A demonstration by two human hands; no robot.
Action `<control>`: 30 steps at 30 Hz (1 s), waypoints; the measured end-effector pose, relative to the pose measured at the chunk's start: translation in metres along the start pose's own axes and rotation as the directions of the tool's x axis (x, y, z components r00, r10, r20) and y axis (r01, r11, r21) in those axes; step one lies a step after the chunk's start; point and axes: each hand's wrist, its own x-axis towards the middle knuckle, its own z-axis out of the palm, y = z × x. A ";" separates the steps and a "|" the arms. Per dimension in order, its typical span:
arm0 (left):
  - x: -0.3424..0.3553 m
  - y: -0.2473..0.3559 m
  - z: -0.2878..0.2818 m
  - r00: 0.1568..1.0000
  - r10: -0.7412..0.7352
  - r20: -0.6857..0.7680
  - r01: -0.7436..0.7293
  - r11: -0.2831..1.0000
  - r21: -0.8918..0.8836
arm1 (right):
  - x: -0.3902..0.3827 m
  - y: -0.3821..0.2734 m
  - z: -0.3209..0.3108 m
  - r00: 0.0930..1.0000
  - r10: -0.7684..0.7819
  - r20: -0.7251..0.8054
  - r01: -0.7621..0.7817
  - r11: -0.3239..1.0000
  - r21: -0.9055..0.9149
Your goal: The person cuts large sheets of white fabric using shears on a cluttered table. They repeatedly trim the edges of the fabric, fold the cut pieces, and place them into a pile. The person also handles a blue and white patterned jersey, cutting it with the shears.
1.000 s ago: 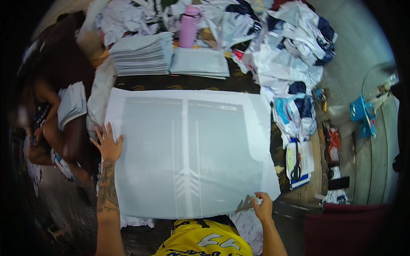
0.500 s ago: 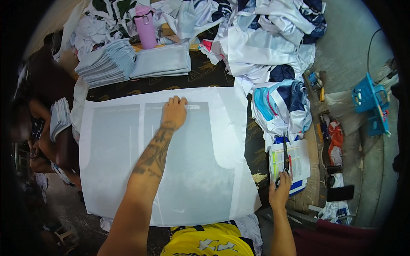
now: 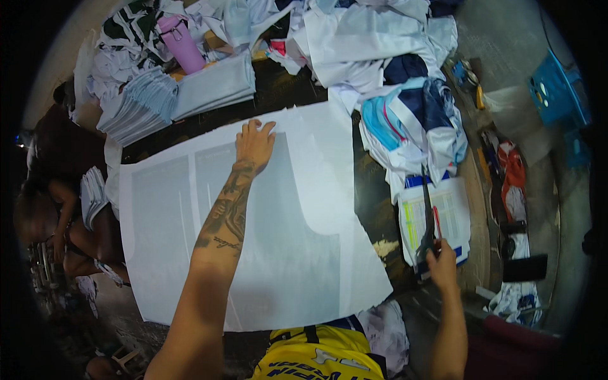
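A large white fabric sheet [image 3: 288, 253] printed with pale grey panels lies across the table in front of me. My left hand [image 3: 254, 144] rests near its far edge, fingers spread and holding nothing. On the right, my right hand [image 3: 443, 254] is closed at the handles of black scissors [image 3: 428, 215], whose blades point away from me. Beneath the scissors lies a stack of printed papers [image 3: 453, 199] with coloured columns. A thin red pen-like item [image 3: 436, 218] sits beside the blades; the grip on the handles is partly hidden.
Folded pale fabric stacks [image 3: 215, 88] and a pink bottle [image 3: 182, 45] stand at the back left. White cloth [image 3: 373, 44] is heaped behind, with a blue and navy bundle [image 3: 418, 114] at the right. Another person [image 3: 60, 209] sits at the left. A blue plastic basket [image 3: 557, 88] is far right.
The view has shifted and tilted, so the sheet appears turned. My left hand remains by the sheet's far edge. My right hand stays at the scissors over the papers.
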 end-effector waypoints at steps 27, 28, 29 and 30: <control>-0.372 0.104 -0.052 0.751 0.547 0.371 -0.323 0.793 -0.517 | -0.381 -0.009 0.154 0.591 0.242 0.770 -0.795 0.336 0.505; -0.372 0.107 -0.055 0.732 0.572 0.370 -0.370 0.790 -0.489 | -0.375 -0.009 0.157 0.577 0.248 0.778 -0.812 0.274 0.515; -0.373 0.109 -0.057 0.732 0.586 0.348 -0.400 0.783 -0.476 | -0.368 -0.010 0.163 0.611 0.233 0.757 -0.774 0.377 0.508; -0.374 0.111 -0.059 0.738 0.589 0.331 -0.419 0.783 -0.459 | -0.369 -0.010 0.158 0.665 0.181 0.724 -0.664 0.587 0.463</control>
